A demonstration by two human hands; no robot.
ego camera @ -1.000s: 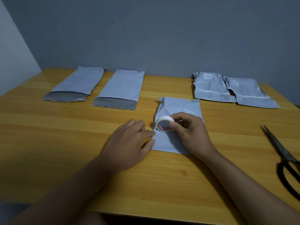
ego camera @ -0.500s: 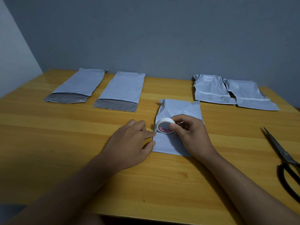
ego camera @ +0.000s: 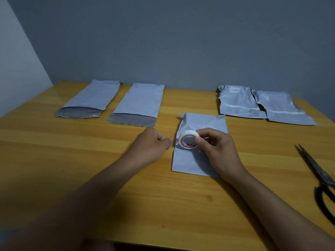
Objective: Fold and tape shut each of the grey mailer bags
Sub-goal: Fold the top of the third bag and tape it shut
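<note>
Step in hand: taping the middle bag (ego camera: 197, 160). It lies folded near the table's (ego camera: 90, 178) centre, its folded edge toward the person, with the right forearm crossing its right side.

Right hand (ego camera: 215, 149): fingers and thumb are curled round the tape roll (ego camera: 187, 140), which is held on edge just above the bag's upper half.

Left hand (ego camera: 150, 144): beside the bag's left edge, fingers curled in, with the fingertips close together and just left of the roll. It appears to be pinching the loose tape end, but no strip can be made out, so I cannot tell whether anything is held.

Progress, judged from the layout: two bags (ego camera: 237, 104) at rear right are folded, each with a white strip across it, and look finished. Two bags (ego camera: 137, 104) at rear left lie flat with their dark mouths open, not yet folded. This makes the present bag the third of five.

Scissors (ego camera: 315, 171) lie at the right edge, well apart from both hands.

Next move calls for: drawing a length of tape off the roll, laying it across the fold while the bag is kept flat, then cutting. The scissors require a free hand, and the fold may spring open once pressure is lifted.
</note>
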